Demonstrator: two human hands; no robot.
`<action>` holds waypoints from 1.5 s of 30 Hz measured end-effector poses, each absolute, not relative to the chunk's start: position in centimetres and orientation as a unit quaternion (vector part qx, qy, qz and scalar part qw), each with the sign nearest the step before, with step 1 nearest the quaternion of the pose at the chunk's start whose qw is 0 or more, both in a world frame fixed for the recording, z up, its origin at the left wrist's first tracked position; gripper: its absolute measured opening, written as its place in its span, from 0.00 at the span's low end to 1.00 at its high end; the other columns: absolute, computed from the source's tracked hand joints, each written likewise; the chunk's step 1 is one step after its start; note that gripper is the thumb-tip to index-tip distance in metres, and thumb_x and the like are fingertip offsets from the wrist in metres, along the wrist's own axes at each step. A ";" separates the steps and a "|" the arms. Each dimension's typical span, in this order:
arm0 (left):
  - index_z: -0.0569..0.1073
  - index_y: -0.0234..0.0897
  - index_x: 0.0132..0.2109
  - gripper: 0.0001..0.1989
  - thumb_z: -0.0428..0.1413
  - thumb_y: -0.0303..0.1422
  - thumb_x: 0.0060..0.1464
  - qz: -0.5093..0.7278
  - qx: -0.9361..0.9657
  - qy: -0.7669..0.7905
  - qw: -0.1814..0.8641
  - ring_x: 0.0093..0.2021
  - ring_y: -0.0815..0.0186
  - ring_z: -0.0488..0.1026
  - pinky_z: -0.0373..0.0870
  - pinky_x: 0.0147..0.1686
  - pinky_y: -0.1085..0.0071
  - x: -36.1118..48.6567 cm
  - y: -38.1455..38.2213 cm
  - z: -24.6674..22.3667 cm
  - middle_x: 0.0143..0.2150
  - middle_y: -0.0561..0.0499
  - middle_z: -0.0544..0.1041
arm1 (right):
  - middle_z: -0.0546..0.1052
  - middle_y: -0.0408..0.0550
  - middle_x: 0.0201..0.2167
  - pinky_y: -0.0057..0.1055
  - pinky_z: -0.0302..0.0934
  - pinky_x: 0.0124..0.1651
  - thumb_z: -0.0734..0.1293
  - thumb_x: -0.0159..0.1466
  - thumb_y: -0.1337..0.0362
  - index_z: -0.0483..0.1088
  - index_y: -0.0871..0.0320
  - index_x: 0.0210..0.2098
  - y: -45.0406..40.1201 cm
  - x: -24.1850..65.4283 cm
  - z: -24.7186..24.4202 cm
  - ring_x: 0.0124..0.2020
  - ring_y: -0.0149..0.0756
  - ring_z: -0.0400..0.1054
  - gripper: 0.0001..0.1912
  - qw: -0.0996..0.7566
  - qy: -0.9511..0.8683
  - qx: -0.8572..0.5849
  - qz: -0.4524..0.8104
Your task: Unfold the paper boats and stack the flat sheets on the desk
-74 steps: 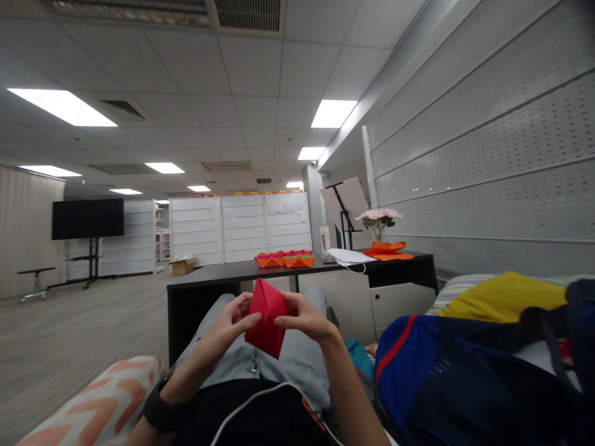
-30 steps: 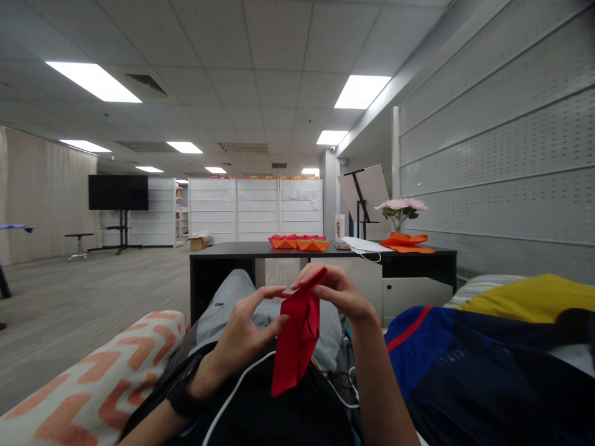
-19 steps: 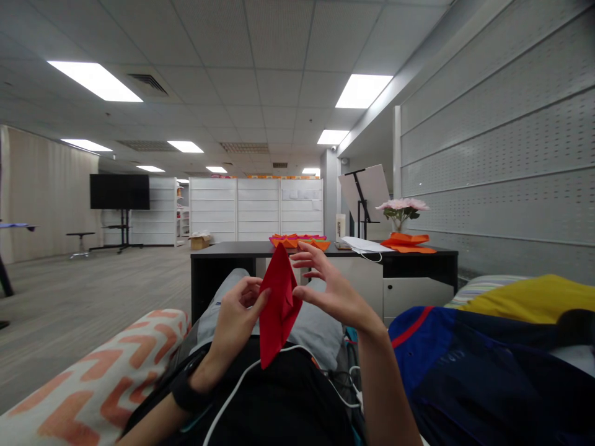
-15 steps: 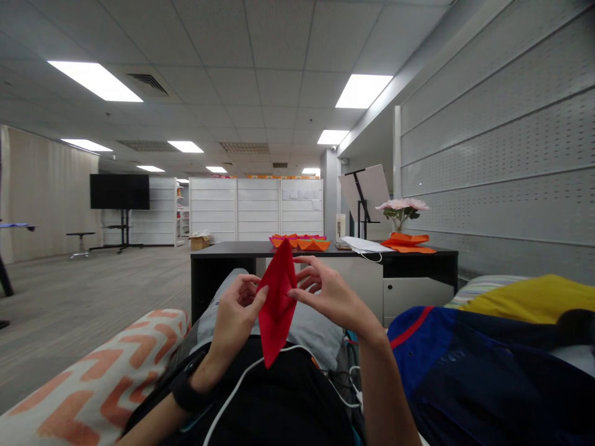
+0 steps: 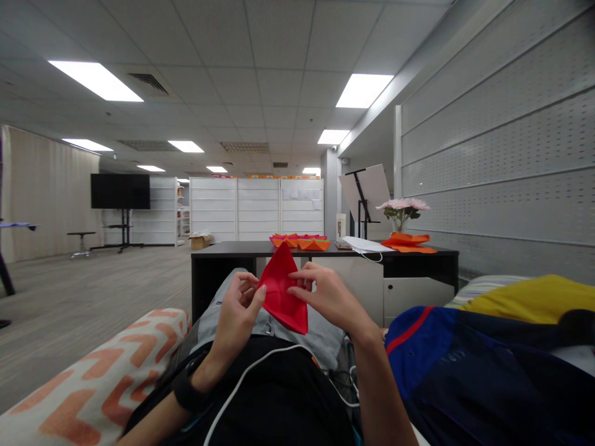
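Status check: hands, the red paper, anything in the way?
Left hand and right hand both pinch the folded red paper, held up over the lap. White cable lies below, apart from it.

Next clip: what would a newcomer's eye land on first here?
The red paper, folded to a point, held up mid-frame between the left hand and right hand. Behind it, orange folded pieces sit on a dark desk, with pink flowers at its right end. A blue jacket fills the lower right.
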State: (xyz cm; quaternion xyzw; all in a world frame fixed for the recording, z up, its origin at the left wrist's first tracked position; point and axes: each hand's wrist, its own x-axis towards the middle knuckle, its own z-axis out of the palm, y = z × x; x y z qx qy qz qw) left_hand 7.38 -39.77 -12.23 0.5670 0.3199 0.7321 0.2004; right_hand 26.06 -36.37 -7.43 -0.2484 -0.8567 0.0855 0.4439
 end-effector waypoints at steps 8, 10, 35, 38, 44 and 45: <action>0.64 0.39 0.40 0.16 0.62 0.41 0.52 0.736 0.563 0.291 0.239 0.26 0.72 0.69 0.64 0.26 0.76 7.3 -40.0 -12.3 0.33 0.56 0.72 | 0.72 0.42 0.32 0.31 0.60 0.38 0.70 0.59 0.76 0.71 0.56 0.37 -36.1 25.7 -7.8 0.34 0.34 0.65 0.10 0.377 -0.909 -0.175 0.037; 0.66 0.39 0.44 0.17 0.60 0.44 0.53 0.721 0.554 0.255 0.327 0.30 0.69 0.72 0.67 0.30 0.74 7.2 -40.3 -12.2 0.37 0.53 0.75 | 0.73 0.42 0.33 0.30 0.60 0.39 0.69 0.60 0.77 0.70 0.56 0.34 -36.0 25.6 -7.7 0.35 0.34 0.66 0.10 0.377 -0.912 -0.157 0.043; 0.72 0.36 0.42 0.19 0.68 0.38 0.47 0.717 0.576 0.271 0.283 0.44 0.60 0.77 0.71 0.41 0.71 6.8 -39.3 -12.2 0.40 0.48 0.79 | 0.77 0.47 0.41 0.35 0.62 0.50 0.71 0.60 0.47 0.71 0.56 0.40 -35.6 26.8 -7.1 0.43 0.41 0.70 0.20 0.325 -0.923 -0.057 0.199; 0.70 0.37 0.45 0.28 0.72 0.31 0.37 0.733 0.556 0.277 0.278 0.45 0.61 0.76 0.71 0.40 0.72 6.5 -38.7 -12.4 0.41 0.50 0.78 | 0.77 0.45 0.38 0.33 0.63 0.44 0.79 0.50 0.50 0.71 0.56 0.40 -36.5 26.2 -7.1 0.40 0.40 0.68 0.25 0.352 -0.912 -0.111 0.178; 0.69 0.36 0.52 0.34 0.73 0.34 0.37 0.684 0.558 0.208 0.422 0.46 0.57 0.77 0.72 0.45 0.66 6.5 -38.8 -12.4 0.46 0.45 0.78 | 0.72 0.43 0.33 0.30 0.59 0.40 0.67 0.66 0.51 0.68 0.57 0.34 -37.6 26.6 -6.7 0.34 0.34 0.64 0.15 0.363 -0.912 -0.079 0.174; 0.69 0.35 0.52 0.35 0.73 0.35 0.38 0.671 0.561 0.199 0.443 0.46 0.56 0.77 0.72 0.46 0.66 6.5 -38.9 -12.4 0.46 0.44 0.79 | 0.71 0.43 0.33 0.30 0.59 0.39 0.65 0.67 0.48 0.68 0.57 0.33 -37.4 26.8 -6.6 0.34 0.34 0.63 0.18 0.363 -0.912 -0.071 0.177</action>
